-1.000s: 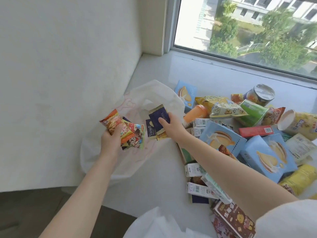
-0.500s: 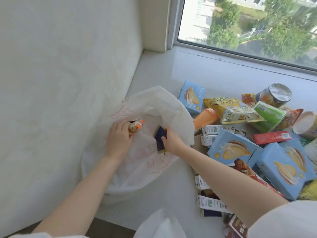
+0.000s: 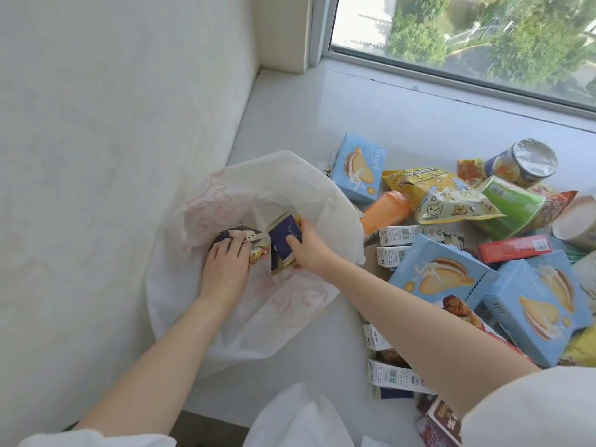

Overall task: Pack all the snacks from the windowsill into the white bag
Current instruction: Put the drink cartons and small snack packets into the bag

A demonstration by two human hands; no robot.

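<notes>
Both your hands are now down inside the thin white plastic bag (image 3: 258, 330), while a second ago they were above its mouth. Your left hand (image 3: 225, 266) grips a bunch of small colourful snack packets (image 3: 242, 241), and your right hand (image 3: 308, 248) pinches the dark blue sachets (image 3: 285, 240), so I judge the drop comes next. Right of the bag, many snacks wait on the white windowsill (image 3: 419, 124). "Yiiogee" is printed on the light blue biscuit box (image 3: 356, 166) beyond the bag.

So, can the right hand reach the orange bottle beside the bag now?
Probably not yet: the right hand grips dark blue packets inside the white bag. The orange bottle lies uncovered just beyond the rim.
</notes>
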